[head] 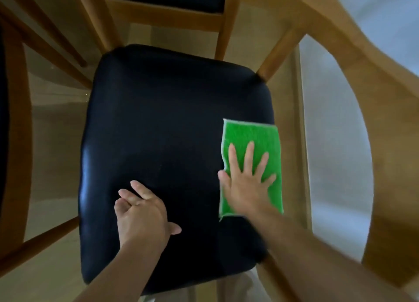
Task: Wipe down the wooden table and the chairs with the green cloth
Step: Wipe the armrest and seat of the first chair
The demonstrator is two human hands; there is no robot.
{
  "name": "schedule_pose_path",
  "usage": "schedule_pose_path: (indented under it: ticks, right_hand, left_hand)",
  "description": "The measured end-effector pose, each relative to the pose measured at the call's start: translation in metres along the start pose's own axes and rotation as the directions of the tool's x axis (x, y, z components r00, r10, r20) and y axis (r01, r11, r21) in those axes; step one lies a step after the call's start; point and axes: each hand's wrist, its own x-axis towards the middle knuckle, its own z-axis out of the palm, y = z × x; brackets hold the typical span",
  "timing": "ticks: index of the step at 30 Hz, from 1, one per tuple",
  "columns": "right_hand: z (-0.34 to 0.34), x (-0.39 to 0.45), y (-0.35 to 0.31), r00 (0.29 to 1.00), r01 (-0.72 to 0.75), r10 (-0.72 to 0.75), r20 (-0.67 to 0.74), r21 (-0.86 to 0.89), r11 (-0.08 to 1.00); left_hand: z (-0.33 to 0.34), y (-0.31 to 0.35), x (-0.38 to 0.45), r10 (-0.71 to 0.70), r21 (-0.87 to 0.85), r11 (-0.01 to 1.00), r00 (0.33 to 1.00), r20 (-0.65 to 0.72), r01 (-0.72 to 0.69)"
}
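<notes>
I am looking straight down onto a chair's black padded seat (172, 147), and my right hand (247, 183) is lying flat on the green cloth (251, 138), fingers straight and fanned apart, palm pressing it onto the seat. The cloth is spread out in a long rectangle (pale stitching along its edges) at the right side of the cushion, its outer edge reaching the seat's right border. My wrist is covering the cloth's near end.

My left hand (142, 215) is resting on the near left part of the same seat, holding nothing; its fingers are loosely bent and slightly apart, the thumb sticking out to the right. The two hands are well apart, with bare black cushion between them.

The chair's curved wooden backrest (353, 79) is arching round the right side of the view. Beyond the seat, a second chair (167, 4) with a dark cushion and a wooden frame is standing near the top edge. Wooden rails (15, 143) are running along the left.
</notes>
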Motion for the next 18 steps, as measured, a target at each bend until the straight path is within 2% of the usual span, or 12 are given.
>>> schedule_pose_path:
  ticks: [2,4,7,9,11,13,14,15,16,18]
  right_hand:
    - [-0.036,0.042,0.028,0.983,0.184,-0.184,0.006,-0.098,0.978]
    - [-0.059,0.068,0.042,0.98,0.197,-0.196,0.022,-0.076,0.977]
    - [-0.038,0.058,0.037,0.996,-0.011,0.021,-0.092,0.115,0.993]
    - [-0.01,0.029,0.023,0.964,-0.165,0.202,-0.174,0.202,0.965]
    - [0.015,-0.009,0.014,0.945,-0.256,0.291,-0.147,0.215,0.942]
    - [0.038,-0.051,0.004,0.966,-0.249,0.254,-0.049,0.083,0.965]
    - [0.051,-0.072,-0.006,0.987,-0.16,0.16,0.011,-0.014,0.987]
    - [0.063,-0.091,-0.019,0.996,0.0,0.007,0.085,-0.083,0.997]
    - [0.073,-0.105,-0.034,0.968,0.208,-0.186,0.171,-0.121,0.971]
    - [0.082,-0.114,-0.063,0.787,0.587,-0.516,0.339,-0.153,0.795]
  left_hand:
    - [-0.001,0.0,-0.001,-0.006,-0.003,1.0,1.0,-0.001,0.006]
    - [-0.002,0.0,-0.001,-0.02,-0.034,0.999,1.0,-0.005,0.019]
    - [-0.005,-0.004,-0.004,-0.02,-0.101,0.995,0.999,-0.044,0.016]
    - [-0.01,-0.011,-0.006,-0.022,-0.165,0.986,0.997,-0.074,0.01]
    - [-0.017,-0.017,-0.007,-0.033,-0.238,0.971,0.996,-0.083,0.013]
    - [-0.024,-0.024,-0.008,-0.042,-0.339,0.941,0.994,-0.097,0.007]
    - [-0.027,-0.027,-0.01,-0.046,-0.399,0.917,0.992,-0.121,-0.006]
    - [-0.028,-0.028,-0.013,-0.052,-0.452,0.892,0.988,-0.148,-0.021]
    - [-0.029,-0.028,-0.016,-0.059,-0.491,0.87,0.983,-0.172,-0.033]
    - [-0.025,-0.025,-0.024,-0.06,-0.537,0.841,0.978,-0.197,-0.057]
